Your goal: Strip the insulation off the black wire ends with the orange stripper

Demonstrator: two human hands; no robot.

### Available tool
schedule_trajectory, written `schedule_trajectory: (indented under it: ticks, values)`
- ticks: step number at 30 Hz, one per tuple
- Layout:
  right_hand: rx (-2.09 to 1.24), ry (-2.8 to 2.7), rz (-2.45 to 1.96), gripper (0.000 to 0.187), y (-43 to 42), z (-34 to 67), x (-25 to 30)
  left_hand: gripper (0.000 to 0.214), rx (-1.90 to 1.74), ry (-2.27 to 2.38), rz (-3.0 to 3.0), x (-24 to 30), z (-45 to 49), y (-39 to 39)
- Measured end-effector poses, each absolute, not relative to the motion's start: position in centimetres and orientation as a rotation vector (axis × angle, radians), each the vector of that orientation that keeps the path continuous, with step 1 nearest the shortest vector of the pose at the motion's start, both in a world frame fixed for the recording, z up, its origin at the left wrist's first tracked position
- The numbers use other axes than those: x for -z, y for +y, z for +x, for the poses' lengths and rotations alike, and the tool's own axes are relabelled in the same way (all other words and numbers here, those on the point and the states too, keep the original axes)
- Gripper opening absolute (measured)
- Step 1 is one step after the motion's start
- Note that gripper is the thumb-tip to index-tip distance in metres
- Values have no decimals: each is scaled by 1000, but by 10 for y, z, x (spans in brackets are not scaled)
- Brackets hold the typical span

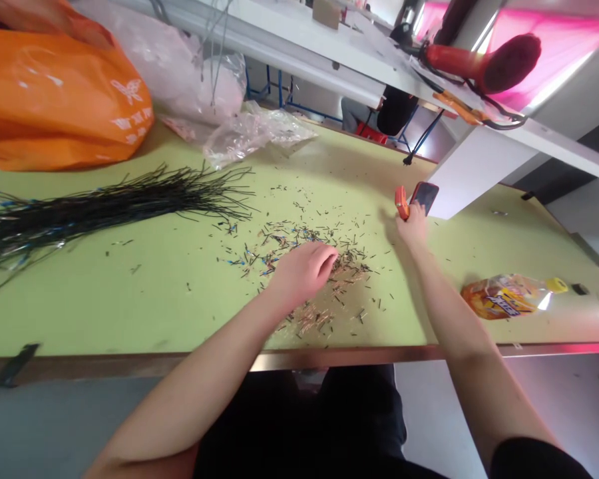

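My left hand [304,269] is curled closed just above a scatter of short wire clippings [347,256], black, blue and copper-coloured. Whatever lies inside its fingers, if anything, is hidden. Stretched forward to the right, my right hand [413,225] is closed at an orange hand tool [402,201], whose working end I cannot make out. A dark smartphone [425,197] lies right beside its fingertips. On the left side of the table rests a long bundle of thin black wires [130,199], with blue and bare bits toward its left end.
An orange bag [54,100] and clear plastic bags [259,133] sit at the back left. To the right lies a bottle of orange drink [509,296]. A white shelf [369,60] overhangs the table's back, bearing a red heat gun or dryer [479,63]. Someone sits beyond.
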State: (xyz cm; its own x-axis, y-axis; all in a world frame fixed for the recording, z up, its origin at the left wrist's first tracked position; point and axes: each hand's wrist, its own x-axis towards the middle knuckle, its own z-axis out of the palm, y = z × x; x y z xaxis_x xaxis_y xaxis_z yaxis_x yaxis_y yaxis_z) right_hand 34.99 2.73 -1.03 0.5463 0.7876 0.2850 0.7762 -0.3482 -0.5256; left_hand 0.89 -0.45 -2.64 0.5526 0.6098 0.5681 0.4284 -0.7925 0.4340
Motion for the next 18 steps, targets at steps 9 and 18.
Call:
schedule_trajectory:
  ticks: [9, 18]
  values:
    - [-1435, -952, -961, 51, -49, 197, 34, 15, -1294, 1152, 2381, 22, 3, 1]
    - [-1599, -1008, -959, 53, -54, 183, 44, 16, -1230, 1141, 2479, 26, 10, -5]
